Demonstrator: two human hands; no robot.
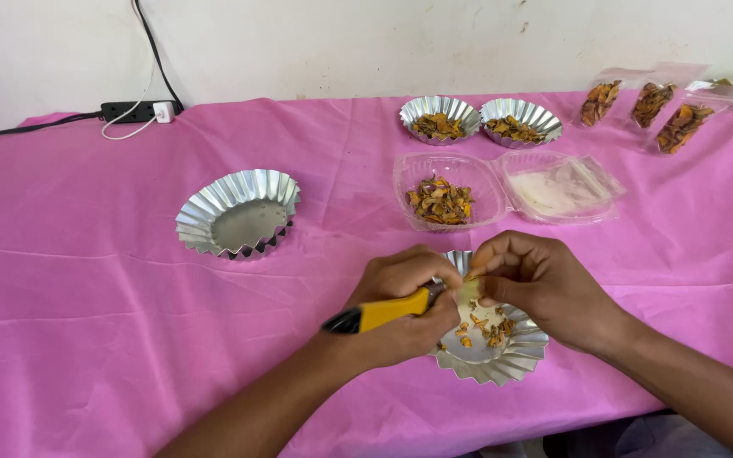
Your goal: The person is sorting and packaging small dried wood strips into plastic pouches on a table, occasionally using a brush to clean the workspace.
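My left hand [400, 305] grips a small knife with a yellow and black handle [379, 314], its blade end pointing right toward my other hand. My right hand [540, 284] pinches a small pale piece [468, 293] against the blade. Both hands hover over a fluted silver foil dish [502, 360] that holds several orange-brown scraps [489, 329]. Just beyond the hands stands a clear plastic clamshell tub [413, 174] with a heap of orange-brown dried pieces [440, 202]; its lid [562, 188] lies open to the right.
An empty fluted foil dish [237, 212] sits at the left on the pink tablecloth [86, 288]. Two filled foil dishes [439, 120] [520, 122] stand at the back. Three clear filled pouches [651, 106] lie at back right. A black power strip [133, 110] with cables lies against the wall.
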